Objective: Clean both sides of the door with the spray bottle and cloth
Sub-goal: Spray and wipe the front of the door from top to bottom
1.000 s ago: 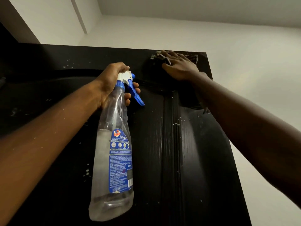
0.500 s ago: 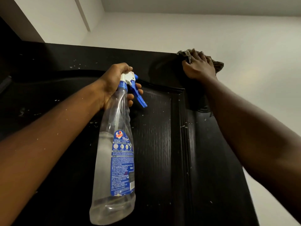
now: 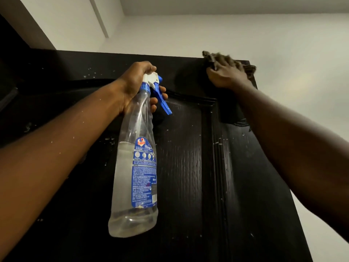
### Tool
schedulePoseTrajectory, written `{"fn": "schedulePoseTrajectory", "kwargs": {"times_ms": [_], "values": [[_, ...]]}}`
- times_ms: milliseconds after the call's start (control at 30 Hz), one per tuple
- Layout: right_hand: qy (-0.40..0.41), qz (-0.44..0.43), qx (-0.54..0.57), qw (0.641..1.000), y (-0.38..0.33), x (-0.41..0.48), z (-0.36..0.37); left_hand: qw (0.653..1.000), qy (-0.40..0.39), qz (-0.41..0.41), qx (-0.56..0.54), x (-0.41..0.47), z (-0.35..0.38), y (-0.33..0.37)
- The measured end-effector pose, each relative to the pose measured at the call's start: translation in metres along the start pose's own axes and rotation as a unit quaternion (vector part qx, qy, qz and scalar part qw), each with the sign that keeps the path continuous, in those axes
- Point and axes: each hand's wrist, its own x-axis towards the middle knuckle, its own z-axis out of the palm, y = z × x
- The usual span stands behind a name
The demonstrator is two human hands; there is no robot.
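My left hand [image 3: 136,82] grips the spray bottle [image 3: 136,167] by the neck; my right hand [image 3: 226,76] clutches the cloth [image 3: 250,69] on the door [image 3: 179,167] at its top corner. Pale specks [image 3: 217,143] dot this face, so I judge most wiping remains.

White wall [image 3: 283,44] above and right of the fingers [image 3: 225,62], ceiling [image 3: 226,4] over it; pale strip [image 3: 99,17] up-left, possibly a trim batten
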Motion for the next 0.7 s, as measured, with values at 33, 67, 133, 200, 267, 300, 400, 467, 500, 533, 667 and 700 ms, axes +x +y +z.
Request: {"fn": "schedulePoseTrajectory", "kwargs": {"times_ms": [33,67,133,200,267,300,400,467,500,533,667,700], "values": [[-0.009,-0.053,-0.002,0.999,-0.010,-0.006,0.003,1.000,0.002,0.006,-0.004,0.003,-0.001,0.002],[-0.018,-0.099,-0.001,0.995,-0.016,-0.014,0.007,1.000,0.005,0.010,-0.009,0.004,-0.002,0.004],[-0.022,-0.141,0.012,0.990,-0.016,-0.033,0.013,1.000,0.011,0.015,-0.010,0.008,-0.003,0.008],[0.000,-0.112,0.015,0.994,-0.005,-0.045,0.021,1.000,0.011,0.021,-0.001,0.011,-0.008,0.012],[0.018,-0.023,0.020,0.999,0.000,-0.046,0.025,1.000,0.008,0.022,0.011,0.014,-0.014,0.015],[0.022,0.026,0.023,0.999,-0.002,-0.045,0.025,1.000,0.007,0.020,0.019,0.016,-0.018,0.016],[0.023,0.108,0.027,0.993,-0.023,-0.030,0.028,0.999,0.011,0.010,0.038,0.020,-0.033,0.018],[0.018,0.110,0.025,0.993,-0.045,-0.012,0.030,0.999,0.019,0.001,0.050,0.024,-0.045,0.016],[0.013,0.096,0.022,0.995,-0.058,-0.001,0.031,0.998,0.022,-0.001,0.052,0.026,-0.052,0.016],[0.005,0.073,0.021,0.997,-0.074,0.010,0.032,0.998,0.024,-0.003,0.050,0.028,-0.059,0.014],[-0.019,-0.062,0.002,0.998,-0.130,0.034,0.052,0.999,0.030,0.008,0.039,0.043,-0.084,-0.005],[-0.030,-0.095,-0.001,0.995,-0.137,0.032,0.055,0.999,0.029,0.012,0.035,0.047,-0.089,-0.010]]}}
